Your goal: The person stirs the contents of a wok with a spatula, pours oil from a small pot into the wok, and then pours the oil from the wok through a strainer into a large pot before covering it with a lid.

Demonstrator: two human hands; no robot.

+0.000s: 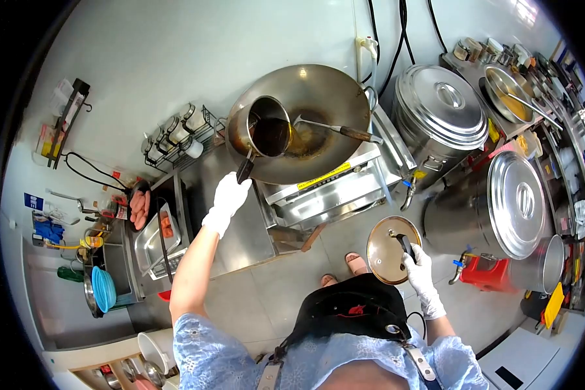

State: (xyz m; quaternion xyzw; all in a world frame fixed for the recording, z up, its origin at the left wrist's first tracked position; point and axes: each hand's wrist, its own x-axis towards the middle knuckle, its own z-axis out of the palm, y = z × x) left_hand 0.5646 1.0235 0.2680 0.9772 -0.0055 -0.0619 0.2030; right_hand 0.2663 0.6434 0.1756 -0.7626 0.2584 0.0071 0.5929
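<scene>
My left hand [231, 198], in a white glove, is closed round the black handle of a steel saucepan [246, 130]. The saucepan is tipped over the left part of a large wok [331, 84], with dark liquid inside it. A spatula [344, 131] with a wooden handle lies in the wok, and brown liquid covers part of the wok's bottom. My right hand [418, 265], gloved too, grips the black handle of a round glass lid [385, 250] above the floor, near my apron.
Two large lidded steel pots [435, 97] [517, 195] with taps stand at the right. At the left are a wire rack [179, 144] of jars, a steel tray [151, 244] and a pan of sausages [138, 208]. A red container [484, 273] sits low at the right.
</scene>
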